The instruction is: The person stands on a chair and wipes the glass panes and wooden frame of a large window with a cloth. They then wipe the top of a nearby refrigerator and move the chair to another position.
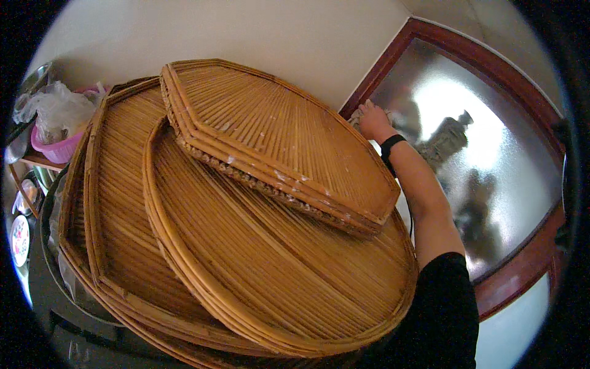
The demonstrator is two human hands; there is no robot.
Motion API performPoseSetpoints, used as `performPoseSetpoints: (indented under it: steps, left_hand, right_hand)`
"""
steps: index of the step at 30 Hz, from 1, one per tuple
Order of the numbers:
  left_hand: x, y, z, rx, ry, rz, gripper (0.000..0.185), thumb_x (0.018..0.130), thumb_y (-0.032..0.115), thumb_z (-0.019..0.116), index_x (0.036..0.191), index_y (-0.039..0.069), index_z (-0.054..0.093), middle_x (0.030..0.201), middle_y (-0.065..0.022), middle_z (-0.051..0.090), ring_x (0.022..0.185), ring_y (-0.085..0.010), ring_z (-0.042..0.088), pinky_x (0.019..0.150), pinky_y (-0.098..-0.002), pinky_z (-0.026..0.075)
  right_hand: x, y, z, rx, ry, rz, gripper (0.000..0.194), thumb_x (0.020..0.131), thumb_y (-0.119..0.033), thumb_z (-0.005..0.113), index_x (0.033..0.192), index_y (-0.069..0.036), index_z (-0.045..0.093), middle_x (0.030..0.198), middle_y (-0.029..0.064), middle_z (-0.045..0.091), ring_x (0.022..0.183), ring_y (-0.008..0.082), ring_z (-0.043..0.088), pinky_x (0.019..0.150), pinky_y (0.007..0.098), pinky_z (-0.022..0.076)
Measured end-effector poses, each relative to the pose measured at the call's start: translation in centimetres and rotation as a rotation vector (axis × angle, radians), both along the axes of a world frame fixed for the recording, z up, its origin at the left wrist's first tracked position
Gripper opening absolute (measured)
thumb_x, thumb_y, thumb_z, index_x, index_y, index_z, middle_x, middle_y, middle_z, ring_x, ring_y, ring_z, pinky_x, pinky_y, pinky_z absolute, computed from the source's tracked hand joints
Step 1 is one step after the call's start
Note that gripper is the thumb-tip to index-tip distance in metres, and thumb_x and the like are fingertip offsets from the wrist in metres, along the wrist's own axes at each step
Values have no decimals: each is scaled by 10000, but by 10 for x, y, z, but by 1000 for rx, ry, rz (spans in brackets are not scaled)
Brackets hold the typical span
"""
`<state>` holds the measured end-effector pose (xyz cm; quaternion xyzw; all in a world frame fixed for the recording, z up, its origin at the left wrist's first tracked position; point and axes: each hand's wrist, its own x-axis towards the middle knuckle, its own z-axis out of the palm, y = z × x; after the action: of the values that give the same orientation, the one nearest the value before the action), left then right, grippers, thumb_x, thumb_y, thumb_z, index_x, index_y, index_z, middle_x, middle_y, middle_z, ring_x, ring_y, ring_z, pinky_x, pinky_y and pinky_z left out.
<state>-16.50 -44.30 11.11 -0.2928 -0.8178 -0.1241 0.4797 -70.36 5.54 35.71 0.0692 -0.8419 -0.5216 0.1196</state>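
My right hand (372, 122) reaches past the rattan pieces to a corner of a glass panel (488, 138) in a red-brown wooden frame (417, 28). Its fingers are closed on a crumpled, pale cloth (355, 118), pressed against or very near the frame. A black band circles the wrist. Left of the arm, an angular rattan piece (286, 152) with a braided edge and white specks lies on an oval rattan tray (276, 258). Beneath these is a larger angular rattan tray (124, 193). My left hand is out of view.
At the left, a pink plastic basket (57, 148) holds a clear plastic bag (60, 110). A round printed item (20, 241) lies below. A dark surface (50, 295) shows under the trays. Blurred dark shapes appear in the glass. A pale wall (276, 37) stands behind.
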Motion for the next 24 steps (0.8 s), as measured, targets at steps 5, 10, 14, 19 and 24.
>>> performPoseSetpoints:
  steps: [5,10,14,19,24]
  left_hand:
    - [-18,26,-12,221,195,64,223,1007,331,579,1089,198,737,1084,-18,723,995,-219,633,954,-411,445]
    - [-30,38,-10,329,341,43,233,1027,322,571,923,166,709,986,-21,717,929,-203,637,899,-402,467]
    - [-31,36,-1,325,364,46,243,1033,287,582,863,153,692,914,-20,716,859,-187,644,783,-382,498]
    - [-28,31,0,341,339,-4,221,1018,272,612,851,148,685,880,-22,725,822,-179,650,727,-372,506]
    - [-27,18,-4,288,321,-106,212,1007,271,627,862,130,687,917,-34,748,858,-191,670,798,-391,514]
  right_hand:
    - [56,-9,17,94,-63,-43,290,816,-209,682,1033,-53,795,1475,89,531,1380,320,442,1073,421,455]
    - [139,-9,44,12,-167,138,281,741,-200,726,997,-110,799,1367,70,584,1256,288,522,1013,414,495]
    - [216,0,84,56,-219,259,213,815,-175,691,999,-132,789,1357,61,594,1180,280,578,940,424,530]
    - [267,-21,191,-284,455,241,392,896,-193,635,1287,-176,649,1441,100,557,1196,306,597,897,468,552]
    - [342,-38,275,322,998,416,323,912,-152,599,1208,-196,721,1460,104,545,1224,331,592,923,474,550]
